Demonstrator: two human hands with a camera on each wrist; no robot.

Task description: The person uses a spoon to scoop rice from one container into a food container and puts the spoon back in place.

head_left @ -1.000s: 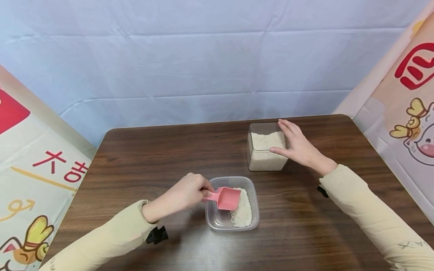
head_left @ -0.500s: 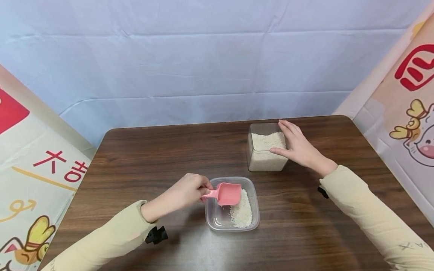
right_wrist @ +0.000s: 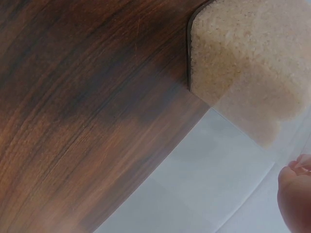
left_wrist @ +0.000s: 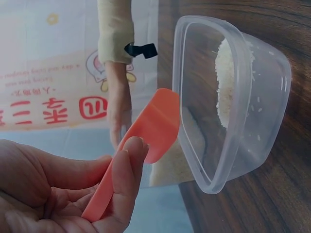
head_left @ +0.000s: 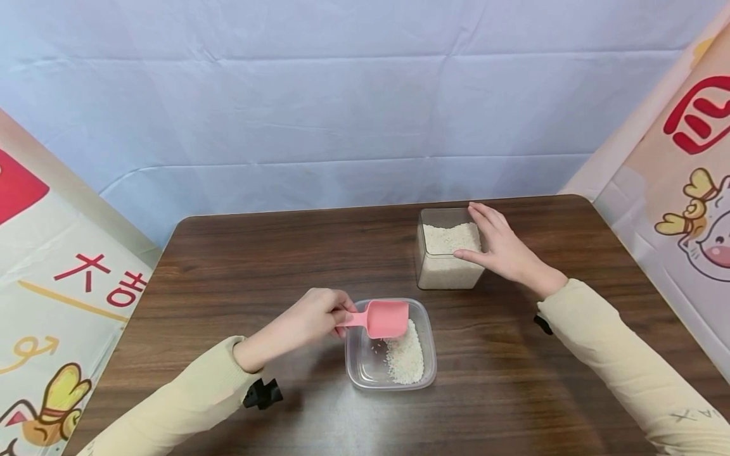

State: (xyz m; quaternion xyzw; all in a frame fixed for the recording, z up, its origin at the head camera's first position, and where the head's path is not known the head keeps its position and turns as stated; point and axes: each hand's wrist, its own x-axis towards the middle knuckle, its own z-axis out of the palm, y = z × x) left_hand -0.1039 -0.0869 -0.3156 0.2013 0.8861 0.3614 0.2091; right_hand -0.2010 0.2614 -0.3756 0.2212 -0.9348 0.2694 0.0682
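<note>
My left hand [head_left: 319,316] pinches the handle of a pink scoop [head_left: 388,318] between thumb and fingers. The scoop hangs over a clear plastic food container [head_left: 356,373], and no rice shows on it. Inside that container, a heap of white rice [head_left: 406,364] lies to the right, with a few loose grains beside it. Farther back stands a tall transparent square canister [head_left: 424,269], mostly full of rice [right_wrist: 252,53]. My right hand [head_left: 502,250] rests at its right side, thumb at the front rim and fingers extended toward the back corner.
Both containers stand on a dark wood-grain table [head_left: 256,266]. A pale cloth [head_left: 342,114] hangs behind its far edge, with printed banners [head_left: 692,209] at both sides. Black wrist mounts [head_left: 263,394] protrude below the sleeves.
The scoop has lifted a little and moved toward the far side of the food container, turning more level. My right hand and the canister have stayed put.
</note>
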